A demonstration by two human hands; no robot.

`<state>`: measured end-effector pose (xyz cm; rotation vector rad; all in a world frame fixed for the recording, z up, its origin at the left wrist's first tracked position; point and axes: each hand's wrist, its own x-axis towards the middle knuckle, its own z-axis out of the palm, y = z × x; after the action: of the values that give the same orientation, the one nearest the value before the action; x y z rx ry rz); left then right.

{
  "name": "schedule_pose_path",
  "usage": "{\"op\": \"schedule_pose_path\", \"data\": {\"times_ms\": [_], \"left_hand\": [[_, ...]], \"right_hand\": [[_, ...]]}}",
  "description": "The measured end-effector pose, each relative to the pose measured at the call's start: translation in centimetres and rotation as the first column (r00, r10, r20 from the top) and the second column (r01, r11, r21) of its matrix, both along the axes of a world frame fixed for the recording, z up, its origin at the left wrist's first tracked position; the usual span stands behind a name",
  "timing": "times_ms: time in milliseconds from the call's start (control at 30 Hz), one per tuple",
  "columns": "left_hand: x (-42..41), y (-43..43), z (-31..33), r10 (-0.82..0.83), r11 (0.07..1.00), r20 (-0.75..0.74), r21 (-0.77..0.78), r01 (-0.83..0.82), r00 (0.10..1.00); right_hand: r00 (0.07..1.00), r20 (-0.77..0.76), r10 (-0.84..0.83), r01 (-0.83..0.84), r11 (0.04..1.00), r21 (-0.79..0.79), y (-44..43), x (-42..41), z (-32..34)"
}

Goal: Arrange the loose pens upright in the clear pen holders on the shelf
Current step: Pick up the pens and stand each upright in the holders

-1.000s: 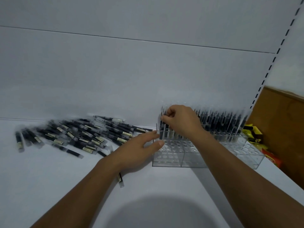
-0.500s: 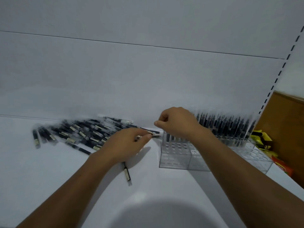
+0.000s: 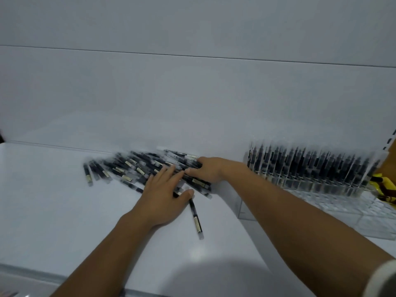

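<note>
A heap of loose black pens (image 3: 128, 170) lies on the white shelf (image 3: 53, 211) near the back wall. My left hand (image 3: 165, 196) rests flat on the heap's right end, fingers straight and spread. My right hand (image 3: 207, 171) sits just to its right, its fingers and thumb curled round a few pens at the edge of the heap. One pen (image 3: 196, 220) lies alone in front of my left hand. The clear pen holders (image 3: 300, 209) stand to the right, with their back rows full of upright pens (image 3: 310, 168) and their front holes bare.
Yellow packets (image 3: 384, 186) lie at the far right behind the holders. The shelf's front edge (image 3: 42, 273) runs along the bottom left. A grey back wall (image 3: 192, 93) closes the shelf behind the heap.
My right hand left the holder and moved left onto the heap. My left hand slid further onto the pens. The view has swung left.
</note>
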<state>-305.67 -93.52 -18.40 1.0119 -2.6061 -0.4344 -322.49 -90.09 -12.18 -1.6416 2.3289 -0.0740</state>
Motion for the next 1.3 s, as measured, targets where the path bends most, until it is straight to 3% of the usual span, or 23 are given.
{"op": "schedule_pose_path", "data": {"times_ms": [300, 467, 733, 933, 1167, 1300], "left_hand": [[0.7, -0.7, -0.1, 0.001, 1.0, -0.112, 0.015, 0.001, 0.994], [1.1, -0.9, 0.4, 0.024, 1.0, -0.152, -0.005, -0.025, 0.988], [2.0, -0.2, 1.0, -0.089, 0.988, -0.099, -0.133, 0.076, 0.991], [2.5, 0.1, 1.3, -0.234, 0.946, -0.028, -0.235, 0.221, 0.972], [1.8, 0.5, 2.7, -0.349, 0.86, 0.12, -0.353, 0.369, 0.929], [1.5, 1.1, 3.2, -0.428, 0.839, 0.099, -0.328, 0.435, 0.899]], "right_hand": [[0.997, -0.076, -0.001, -0.01, 0.99, -0.141, 0.0, 1.3, -0.7], [0.999, -0.034, -0.032, 0.024, 0.979, -0.204, 0.9, 2.0, -0.9], [0.987, 0.119, -0.105, 0.137, 0.942, -0.306, 2.7, 2.2, -1.2], [0.986, 0.145, -0.081, 0.123, 0.942, -0.311, 3.5, 2.6, -0.8], [0.946, 0.322, -0.044, 0.178, 0.9, -0.399, 4.2, 2.1, -0.1], [0.903, 0.43, 0.004, 0.224, 0.849, -0.479, 5.2, 1.7, 0.5]]}}
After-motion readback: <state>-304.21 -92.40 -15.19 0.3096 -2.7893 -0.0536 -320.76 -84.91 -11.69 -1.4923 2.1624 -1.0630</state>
